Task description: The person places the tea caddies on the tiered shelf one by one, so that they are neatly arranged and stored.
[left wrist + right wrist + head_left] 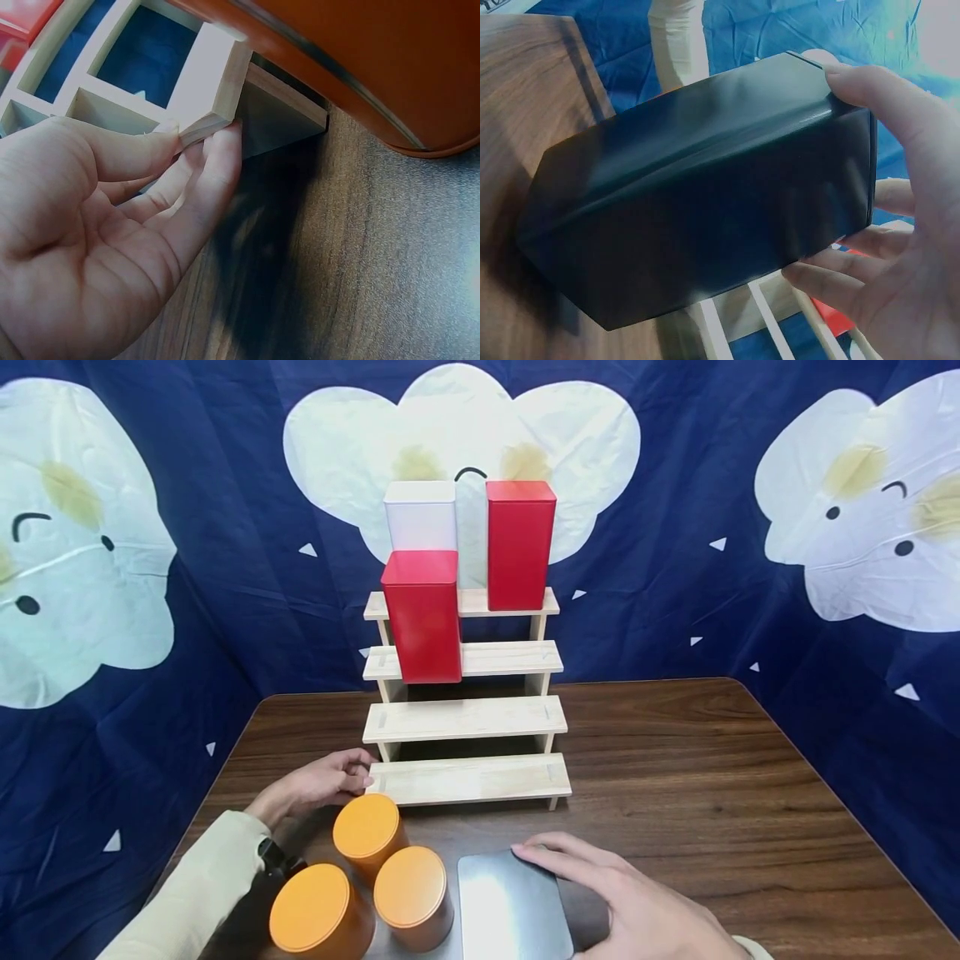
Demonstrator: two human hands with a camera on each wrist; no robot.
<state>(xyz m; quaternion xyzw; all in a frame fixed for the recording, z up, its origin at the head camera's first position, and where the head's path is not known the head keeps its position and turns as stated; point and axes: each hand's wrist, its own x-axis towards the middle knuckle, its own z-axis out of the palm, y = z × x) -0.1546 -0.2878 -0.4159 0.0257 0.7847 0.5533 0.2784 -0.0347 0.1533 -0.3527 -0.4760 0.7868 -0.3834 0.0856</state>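
Note:
My left hand (pixel 322 783) pinches the left end of the bottom step of a pale wooden stepped rack (pixel 468 779). In the left wrist view, thumb and fingers close on that board's corner (pixel 206 82). My right hand (pixel 641 893) grips a dark, glossy rectangular tin (pixel 705 195) near its lid end, thumb on one side and fingers on the other. From the head camera the tin's lid (pixel 510 906) reflects a bright light. Beside it and near my left wrist stand three round orange canisters: one at the back (pixel 367 827), one in the middle (pixel 411 885), one at left (pixel 315 910).
A red tin (pixel 423 618) stands on the rack's second step from the top. On the top step are a white tin (pixel 422 514) and another red tin (pixel 521 547). A brown wood-grain table (pixel 675 760) lies beneath, with a blue cloud-print cloth (pixel 660 610) behind.

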